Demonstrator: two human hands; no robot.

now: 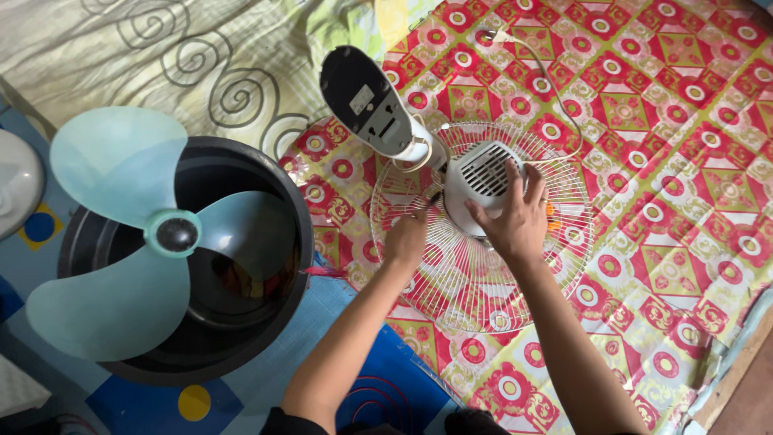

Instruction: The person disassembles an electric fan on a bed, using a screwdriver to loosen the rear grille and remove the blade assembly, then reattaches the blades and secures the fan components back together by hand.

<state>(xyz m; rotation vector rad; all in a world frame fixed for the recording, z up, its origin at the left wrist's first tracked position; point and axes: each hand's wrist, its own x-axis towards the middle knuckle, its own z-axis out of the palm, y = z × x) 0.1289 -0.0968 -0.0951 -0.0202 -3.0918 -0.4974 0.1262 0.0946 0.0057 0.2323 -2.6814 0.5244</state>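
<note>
On the patterned mat: dismantled white fan, both hands at its motor housing.

Beside the black tub (pixel 266 322) carrying the loose pale-green blade (pixel 121 242), lay face-down on the red-and-green mat (pixel 676 161). Right hand (pixel 515 221) spread over the white motor housing (pixel 483 181), fingers (pixel 527 181) apart and pressed flat on the vented plastic; left hand (pixel 407 240) pinched, fingers together on a thin dark tool, exact grip hard to tell. Rear wire guard (pixel 483 274) under the housing: thin, springy, probably easy to bend, so better held by the rigid housing or the stand (pixel 370 101) angled away from it. Likely light, top-heavy at the motor; smooth plastic, somewhat slippery. Cord (pixel 555 89) looped beyond.
</note>
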